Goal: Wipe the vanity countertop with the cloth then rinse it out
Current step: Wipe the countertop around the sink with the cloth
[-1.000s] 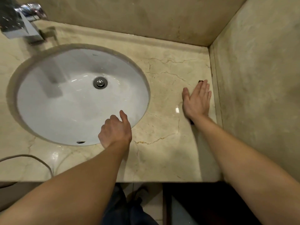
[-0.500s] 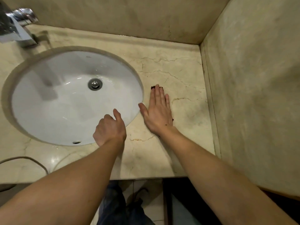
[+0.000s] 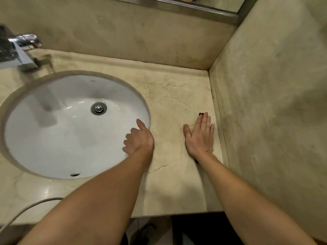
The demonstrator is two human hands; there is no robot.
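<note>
My right hand (image 3: 200, 137) lies flat, fingers together, on the beige marble countertop (image 3: 173, 183) close to the right wall. It presses a dark cloth (image 3: 200, 114), of which only small dark bits show past the fingertips and by the wrist. My left hand (image 3: 139, 138) rests on the right rim of the white oval sink (image 3: 53, 138), fingers loosely curled over the edge and thumb up, holding nothing.
A chrome faucet (image 3: 16, 53) stands at the back left of the sink, and a metal drain (image 3: 98, 108) sits in the basin. A grey cord (image 3: 26, 207) runs over the front left counter edge. Marble walls close the back and right side.
My right hand slid the cloth left toward the sink, then back right to the wall side. My left hand stayed on the sink rim.
</note>
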